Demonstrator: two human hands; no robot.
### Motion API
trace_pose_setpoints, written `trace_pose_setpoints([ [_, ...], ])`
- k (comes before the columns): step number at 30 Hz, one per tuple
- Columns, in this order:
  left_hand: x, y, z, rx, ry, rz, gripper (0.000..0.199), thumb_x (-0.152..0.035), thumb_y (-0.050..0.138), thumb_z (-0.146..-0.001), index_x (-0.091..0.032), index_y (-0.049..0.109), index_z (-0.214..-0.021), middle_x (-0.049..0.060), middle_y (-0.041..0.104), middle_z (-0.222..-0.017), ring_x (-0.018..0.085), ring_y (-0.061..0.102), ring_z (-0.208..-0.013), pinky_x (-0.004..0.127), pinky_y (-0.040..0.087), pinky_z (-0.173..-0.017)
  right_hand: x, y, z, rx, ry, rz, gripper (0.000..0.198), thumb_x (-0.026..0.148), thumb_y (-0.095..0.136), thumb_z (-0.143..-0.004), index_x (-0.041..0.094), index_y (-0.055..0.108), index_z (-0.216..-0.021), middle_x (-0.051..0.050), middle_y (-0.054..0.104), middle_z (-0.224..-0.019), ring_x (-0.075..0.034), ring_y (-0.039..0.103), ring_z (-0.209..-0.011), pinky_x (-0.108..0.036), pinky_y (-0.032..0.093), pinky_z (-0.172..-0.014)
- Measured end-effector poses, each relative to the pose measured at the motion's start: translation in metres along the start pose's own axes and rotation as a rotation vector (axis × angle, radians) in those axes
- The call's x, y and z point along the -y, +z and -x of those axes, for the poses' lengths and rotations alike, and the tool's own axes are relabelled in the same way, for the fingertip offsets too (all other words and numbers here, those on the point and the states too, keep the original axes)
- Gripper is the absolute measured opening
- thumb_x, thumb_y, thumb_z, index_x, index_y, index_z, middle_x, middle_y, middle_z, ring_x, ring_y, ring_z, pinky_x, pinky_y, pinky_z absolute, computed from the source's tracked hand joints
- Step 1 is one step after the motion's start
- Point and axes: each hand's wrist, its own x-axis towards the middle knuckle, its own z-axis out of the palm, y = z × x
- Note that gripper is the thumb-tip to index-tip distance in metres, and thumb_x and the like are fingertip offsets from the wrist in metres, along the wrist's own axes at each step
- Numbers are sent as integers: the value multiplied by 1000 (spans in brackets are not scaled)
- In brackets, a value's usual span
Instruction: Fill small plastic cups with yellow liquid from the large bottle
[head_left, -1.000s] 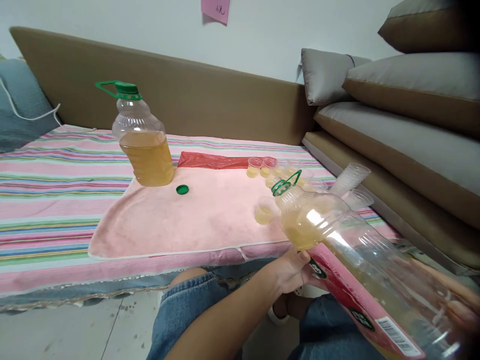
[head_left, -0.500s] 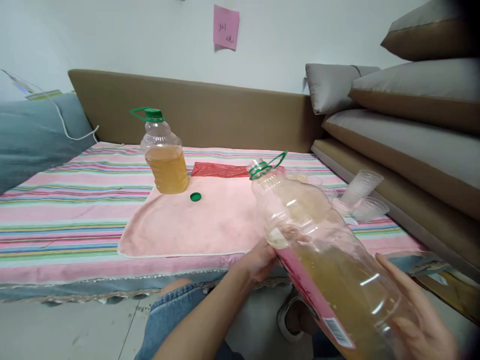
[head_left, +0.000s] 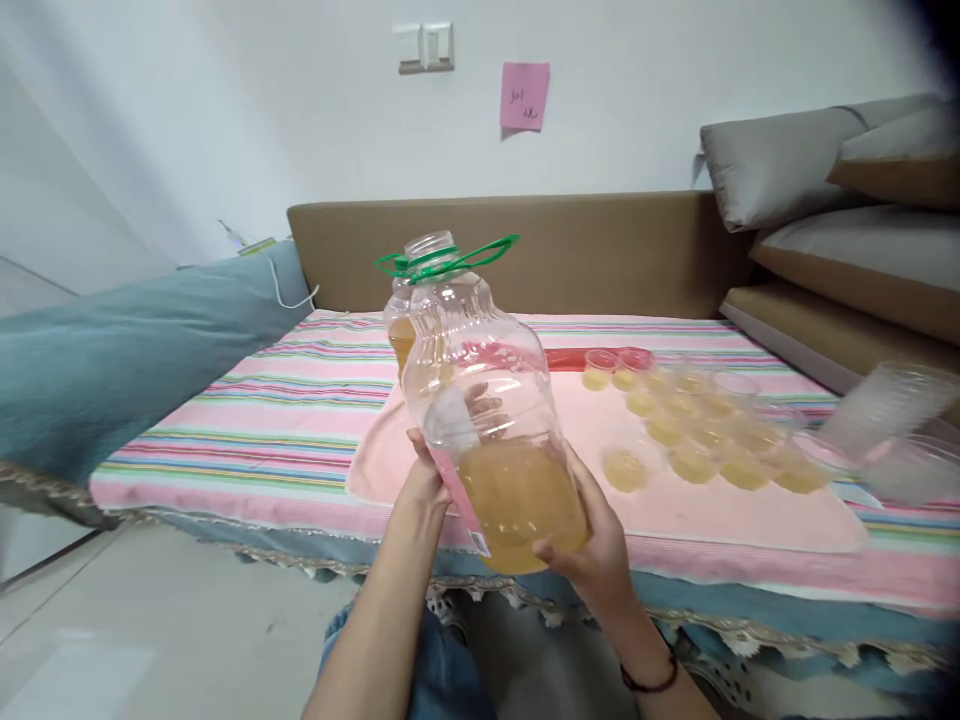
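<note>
A large clear plastic bottle (head_left: 487, 380) with yellowish liquid in its lower part is held up, tilted slightly to the left, its mouth uncapped and a green ring handle (head_left: 484, 252) round its neck. My left hand (head_left: 435, 470) is closed on its left side; the fingers show through the clear plastic. Round the lower right side wraps my right hand (head_left: 596, 540). Behind the held bottle stands a second bottle (head_left: 397, 318) of similar liquid, mostly hidden. To the right, several clear plastic cups (head_left: 694, 462) with yellowish liquid stand on a pink cloth (head_left: 720, 525).
Stacked clear cups (head_left: 889, 405) lie at the far right, beside grey and brown cushions (head_left: 862, 250). A red plastic strip (head_left: 566, 359) lies at the back of the cloth. Behind the striped bed cover (head_left: 300, 420) stands a brown backboard (head_left: 600, 250); a blue cushion (head_left: 150, 330) is at left.
The held bottle has come from a strong leftward tilt to nearly upright, over to the left. My view has turned right, showing the filled cups. Both hands keep hold of the bottle.
</note>
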Motion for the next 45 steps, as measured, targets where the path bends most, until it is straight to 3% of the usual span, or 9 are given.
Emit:
trace_pose_setpoints([
  [5,-39,-35,-1,-155,237,-181,97,-86,71,-39,-19,71,-108,10,76,-95,32,70,-95,46,55,-91,-40,36,-45,196,-11,-185,96,58,82,-77,20,37,-153,-11,38,-153,-31,32,-142,-44,35,-116],
  [10,-60,-70,-3,-368,498,-421,90,-77,80,-39,-20,72,-108,8,74,-104,23,71,-91,30,56,-82,-83,54,-80,326,49,-67,86,66,78,-75,24,51,-145,-11,41,-150,-30,29,-143,-47,18,-121],
  [15,-64,-99,-2,-548,643,-568,87,-66,86,-39,-20,69,-111,7,72,-105,20,70,-90,27,53,-81,-113,78,-95,403,153,-137,81,70,67,-83,25,48,-148,-10,39,-152,-28,33,-142,-47,26,-118],
  [20,-58,-117,-3,-623,681,-647,81,-57,89,-42,-21,65,-110,6,71,-106,21,68,-99,28,51,-88,-125,99,-106,405,194,-201,78,74,60,-85,22,53,-143,-7,41,-151,-24,28,-144,-41,23,-119],
  [28,-52,-125,-9,-639,622,-731,73,-48,89,-50,-21,63,-113,10,70,-116,25,66,-110,35,50,-97,-135,106,-100,283,207,-149,76,72,57,-85,19,54,-141,-12,46,-147,-27,39,-139,-45,28,-118],
  [33,-52,-124,-8,-652,629,-762,74,-52,87,-51,-20,63,-115,11,69,-119,27,65,-113,38,48,-101,-98,66,-97,272,163,-50,60,49,64,-85,23,53,-138,-12,49,-144,-26,50,-130,-45,41,-110],
  [40,-57,-120,-9,-634,639,-780,90,-60,88,-44,-19,61,-120,16,65,-128,34,57,-126,46,40,-112,-30,-56,-97,258,-2,303,43,37,61,-92,27,54,-133,-7,56,-136,-24,54,-125,-48,42,-108],
  [43,-59,-114,-7,-660,694,-786,102,-66,86,-42,-18,55,-127,19,58,-137,36,48,-136,46,34,-116,-25,-105,-85,177,-16,413,40,40,60,-93,27,55,-130,-7,58,-133,-25,55,-123,-50,43,-107],
  [45,-61,-107,-5,-701,737,-787,106,-73,78,-51,-19,47,-136,20,47,-147,35,38,-143,47,29,-119,-29,-130,-74,95,8,429,40,43,61,-92,26,56,-128,-8,58,-132,-26,55,-123,-53,42,-107],
])
